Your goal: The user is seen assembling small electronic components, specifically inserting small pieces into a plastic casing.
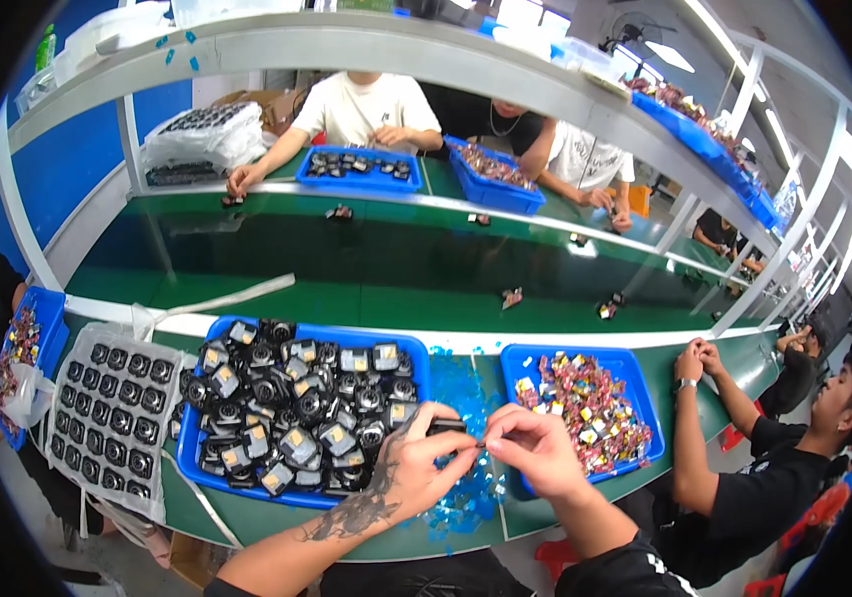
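Note:
My left hand [424,460], with a tattooed forearm, is closed around a small black device part [448,426] that mostly hides behind the fingers. Against its fingertips, my right hand [537,450] is closed in a pinch; whatever sits between those fingertips is too small to make out. Left of my hands stands a blue tray [424,350] heaped with black camera-like modules [297,403]. Another blue tray [657,430], to the right, holds many small reddish parts with yellow and white bits [593,408]. Scraps of blue film [461,502] lie scattered on the green table between the trays.
A plastic tray of black round-lensed parts [112,408] sits at the left. Beyond a pale rail runs a green conveyor [346,264] carrying a few small parts. A shelf beam [346,45] crosses above. Co-workers sit opposite, and one person [745,468] is close on my right.

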Available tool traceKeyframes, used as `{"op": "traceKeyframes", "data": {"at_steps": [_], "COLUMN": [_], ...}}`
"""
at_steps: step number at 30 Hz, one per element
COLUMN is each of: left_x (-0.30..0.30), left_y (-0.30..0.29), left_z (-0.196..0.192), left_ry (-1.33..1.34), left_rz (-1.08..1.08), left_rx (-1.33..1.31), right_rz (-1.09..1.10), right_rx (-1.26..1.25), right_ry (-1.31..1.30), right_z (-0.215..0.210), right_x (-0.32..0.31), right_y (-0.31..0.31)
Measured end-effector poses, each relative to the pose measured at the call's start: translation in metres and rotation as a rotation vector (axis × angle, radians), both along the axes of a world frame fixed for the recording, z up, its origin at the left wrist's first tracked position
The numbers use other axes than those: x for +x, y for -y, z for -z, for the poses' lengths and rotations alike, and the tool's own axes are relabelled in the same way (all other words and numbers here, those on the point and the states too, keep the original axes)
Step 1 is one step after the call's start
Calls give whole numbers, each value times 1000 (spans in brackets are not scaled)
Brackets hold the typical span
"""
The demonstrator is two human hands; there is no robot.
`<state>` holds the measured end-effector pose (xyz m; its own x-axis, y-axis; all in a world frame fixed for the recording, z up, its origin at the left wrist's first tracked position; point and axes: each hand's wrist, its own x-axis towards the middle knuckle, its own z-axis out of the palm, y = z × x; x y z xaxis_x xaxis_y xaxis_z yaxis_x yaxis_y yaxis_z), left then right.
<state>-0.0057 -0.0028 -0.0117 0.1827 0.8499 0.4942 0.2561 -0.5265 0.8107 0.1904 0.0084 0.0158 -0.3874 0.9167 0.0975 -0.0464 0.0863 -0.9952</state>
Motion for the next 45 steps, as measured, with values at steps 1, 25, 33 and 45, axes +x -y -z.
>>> {"op": "traceKeyframes", "data": {"at_steps": [1,25,33,45], "left_x": [1,3,5,11], "left_y": [-2,-12,-15,-9], "left_z": [-1,5,3,7], "left_ry": [-50,317,639,517], "left_rz": [-29,184,285,311], "left_rx": [53,-313,-421,-544], "right_rz": [-27,267,246,322], "right_rx": [8,349,488,472], "right_ry": [57,180,444,451], "right_z": [-4,5,-7,-5], "right_x": [4,-17,-28,-28], "right_y": [-4,-5,-3,-3]}}
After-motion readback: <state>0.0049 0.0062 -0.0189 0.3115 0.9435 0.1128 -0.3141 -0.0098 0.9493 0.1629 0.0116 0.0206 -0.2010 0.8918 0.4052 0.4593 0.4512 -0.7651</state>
